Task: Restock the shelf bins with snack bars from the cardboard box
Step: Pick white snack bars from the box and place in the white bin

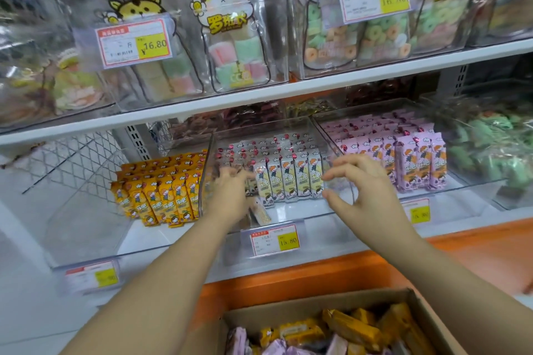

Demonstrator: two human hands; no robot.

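Snack bars [354, 328] remain in the cardboard box [317, 301] — shelf bins [302, 210] part-filled. Right hand [363, 190] released, empty; left hand [230, 193] blurred — grasp unclear.

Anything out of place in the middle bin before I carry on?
Yes: one cream bar lies tipped at the front of the middle bin, beside the left hand, while the other bars stand upright in rows. Blur hides whether the hand holds it.

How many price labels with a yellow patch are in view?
5: upper-left label, upper-right label, lower-left label, lower-middle label, lower-right label, which is blurred. More may be hidden off frame.
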